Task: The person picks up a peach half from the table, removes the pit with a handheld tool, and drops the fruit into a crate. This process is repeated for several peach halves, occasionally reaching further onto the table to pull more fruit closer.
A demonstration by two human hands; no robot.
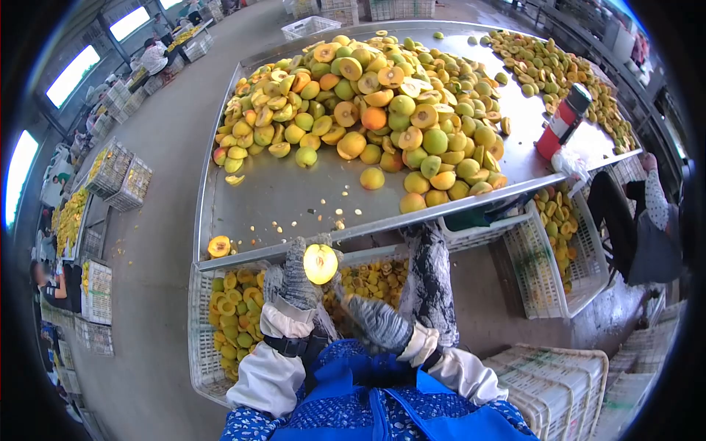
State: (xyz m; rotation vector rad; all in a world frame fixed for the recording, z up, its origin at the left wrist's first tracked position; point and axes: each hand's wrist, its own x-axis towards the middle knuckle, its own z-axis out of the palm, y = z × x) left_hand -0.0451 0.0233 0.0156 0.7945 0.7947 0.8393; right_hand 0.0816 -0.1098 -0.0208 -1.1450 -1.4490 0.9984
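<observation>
My left hand point(300, 278), in a grey knit glove, holds a halved yellow fruit point(321, 264) with its cut face up, just off the near edge of the metal table point(257, 213). To its right is my right hand point(376, 323), also gloved, with its fingers curled and pointing toward the left hand. Whatever lies between those fingers is too small or blurred to make out. Below both hands, a white crate point(202, 331) holds many cut fruit halves. One orange half point(219, 246) lies at the table's near left corner.
A big heap of whole and halved fruit point(368, 103) covers the table's middle. A red flask point(562, 121) stands at the right beside a plastic bag point(570, 163). More crates point(537, 264) stand at the right, near a seated person point(647, 220).
</observation>
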